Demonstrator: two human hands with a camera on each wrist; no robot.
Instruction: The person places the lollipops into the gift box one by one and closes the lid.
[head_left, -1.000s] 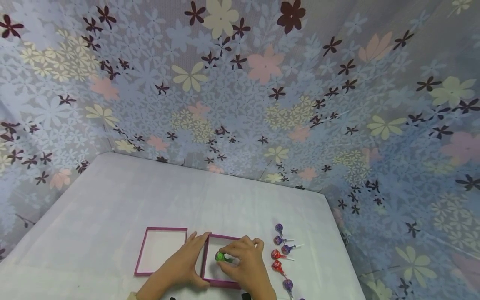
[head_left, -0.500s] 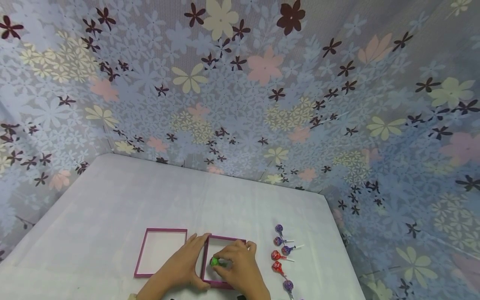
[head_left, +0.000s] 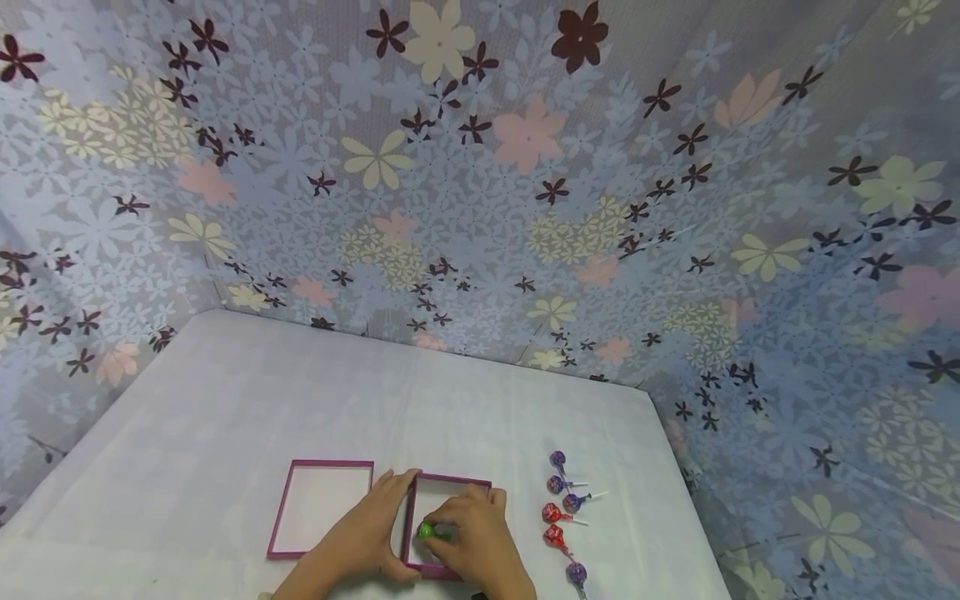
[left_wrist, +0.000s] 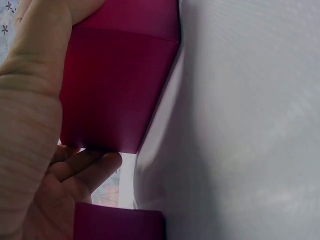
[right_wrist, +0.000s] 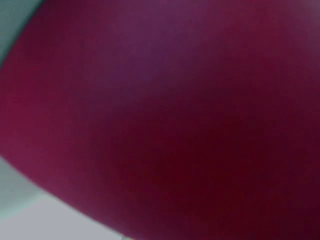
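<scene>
My right hand [head_left: 480, 529] pinches a green-wrapped lollipop [head_left: 426, 530] low inside a magenta-rimmed box [head_left: 452, 478] with a white interior, by its left side. The lollipop's stick end is mostly hidden under the fingers. Gripping that box from the left is my left hand [head_left: 367, 529], thumb at the near corner and fingers at the far corner. The left wrist view shows the box's magenta outer wall [left_wrist: 115, 90] between thumb and fingers. Blurred magenta box wall [right_wrist: 150, 100] fills most of the right wrist view, with no hand visible there.
A shallow magenta-edged tray or lid [head_left: 322, 507] lies left of my left hand. To the right of the box are several lollipops in a rough column, purple ones [head_left: 557, 458] and red ones [head_left: 554, 536]. A patterned flower curtain [head_left: 480, 208] hangs behind the white table [head_left: 315, 383].
My right hand has moved left and slightly down inside the box, bringing the green lollipop towards the left wall. The left hand keeps its grip on the box.
</scene>
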